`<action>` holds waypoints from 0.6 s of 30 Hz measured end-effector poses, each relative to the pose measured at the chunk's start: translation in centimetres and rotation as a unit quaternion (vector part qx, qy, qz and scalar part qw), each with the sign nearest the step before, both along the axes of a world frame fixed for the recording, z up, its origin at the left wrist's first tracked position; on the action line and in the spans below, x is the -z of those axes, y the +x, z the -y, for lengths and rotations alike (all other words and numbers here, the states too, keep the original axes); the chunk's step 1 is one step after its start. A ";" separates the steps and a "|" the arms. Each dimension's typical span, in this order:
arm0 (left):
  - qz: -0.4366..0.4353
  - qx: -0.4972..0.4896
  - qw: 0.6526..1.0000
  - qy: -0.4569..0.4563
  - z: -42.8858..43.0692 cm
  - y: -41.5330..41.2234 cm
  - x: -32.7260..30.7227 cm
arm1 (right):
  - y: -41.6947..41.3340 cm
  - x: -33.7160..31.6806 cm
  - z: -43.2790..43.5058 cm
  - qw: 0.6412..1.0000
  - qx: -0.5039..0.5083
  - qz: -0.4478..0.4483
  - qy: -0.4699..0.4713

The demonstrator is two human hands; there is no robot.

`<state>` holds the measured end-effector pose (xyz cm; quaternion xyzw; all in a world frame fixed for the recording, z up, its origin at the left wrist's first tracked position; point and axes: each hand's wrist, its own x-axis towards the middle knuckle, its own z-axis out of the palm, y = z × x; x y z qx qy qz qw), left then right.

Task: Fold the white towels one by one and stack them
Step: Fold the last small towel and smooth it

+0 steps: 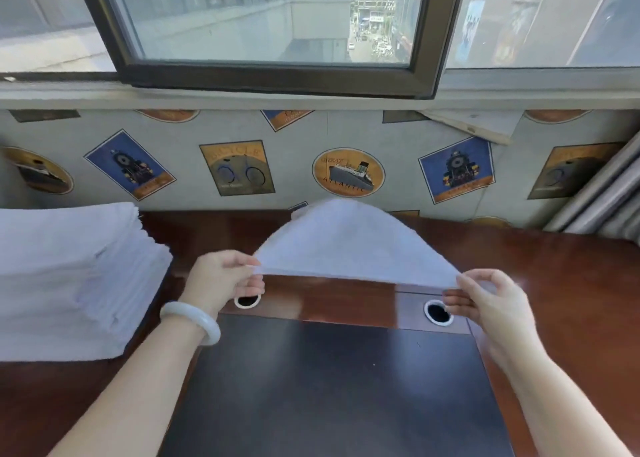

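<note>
A white towel (349,245) hangs stretched in the air above the wooden desk (571,283), its far side billowing up toward the wall. My left hand (221,280) pinches its near left corner. My right hand (488,304) pinches the near right corner between thumb and fingers. A tall stack of folded white towels (69,276) stands on the desk at the left, apart from both hands.
A dark inset panel (339,387) covers the near middle of the desk, with two round cable holes (438,312) at its far edge. A wall with picture wallpaper and a window lies right behind the desk. Grey rolled material leans at the far right.
</note>
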<state>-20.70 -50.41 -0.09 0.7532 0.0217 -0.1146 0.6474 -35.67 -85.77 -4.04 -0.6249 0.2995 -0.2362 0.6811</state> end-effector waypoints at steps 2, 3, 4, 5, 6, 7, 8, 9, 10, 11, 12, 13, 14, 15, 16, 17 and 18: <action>-0.048 -0.006 0.999 0.021 -0.7 -2.0 5.5 | -1.3 5.4 -0.9 0.996 0.022 -0.082 0.013; -0.071 -0.007 0.997 0.042 -1.0 -3.2 8.3 | -2.2 8.0 -1.4 0.992 0.028 -0.126 0.018; -0.093 -0.005 0.994 0.065 -1.3 -4.4 10.9 | -3.1 10.5 -1.9 0.985 0.028 -0.168 0.022; -0.114 -0.002 0.990 0.086 -1.8 -5.8 13.3 | -4.2 12.9 -2.4 0.978 0.025 -0.205 0.027; -0.134 -0.001 0.986 0.098 -2.3 -7.2 15.5 | -5.4 14.9 -2.9 0.971 0.017 -0.237 0.032; -0.151 0.000 0.983 0.105 -2.9 -8.6 17.2 | -6.7 16.7 -3.4 0.964 0.012 -0.263 0.037; -0.166 0.005 0.980 0.113 -3.5 -9.9 18.7 | -8.1 18.2 -3.9 0.958 0.012 -0.285 0.042; -0.178 0.012 0.976 0.122 -4.1 -11.1 19.8 | -9.4 19.3 -4.2 0.952 0.017 -0.303 0.046; -0.186 0.020 0.974 0.129 -4.7 -12.1 20.5 | -10.6 20.2 -4.4 0.946 0.018 -0.321 0.047; -0.191 0.026 0.972 0.135 -5.3 -13.0 20.9 | -11.7 20.7 -4.5 0.938 0.015 -0.342 0.049; -0.194 0.033 0.970 0.140 -5.8 -13.8 21.1 | -12.7 20.9 -4.5 0.931 0.008 -0.361 0.052; -0.197 0.041 0.968 0.147 -6.3 -14.6 21.2 | -13.6 20.9 -4.6 0.924 -0.003 -0.377 0.057; -0.202 0.054 0.966 0.154 -6.8 -15.2 21.2 | -14.4 20.5 -4.8 0.917 -0.015 -0.393 0.060; -0.207 0.072 0.962 0.164 -7.2 -15.7 21.0 | -14.9 20.0 -5.0 0.912 -0.026 -0.407 0.050; -0.208 0.091 0.958 0.175 -7.4 -16.0 20.8 | -15.2 19.4 -5.1 0.903 -0.037 -0.429 0.001; -0.199 0.107 0.954 0.197 -7.5 -16.0 20.5 | -15.3 18.7 -5.3 0.886 -0.043 -0.453 -0.086; -0.176 0.119 0.950 0.231 -7.4 -15.6 20.3 | -14.9 17.8 -5.5 0.860 -0.054 -0.471 -0.186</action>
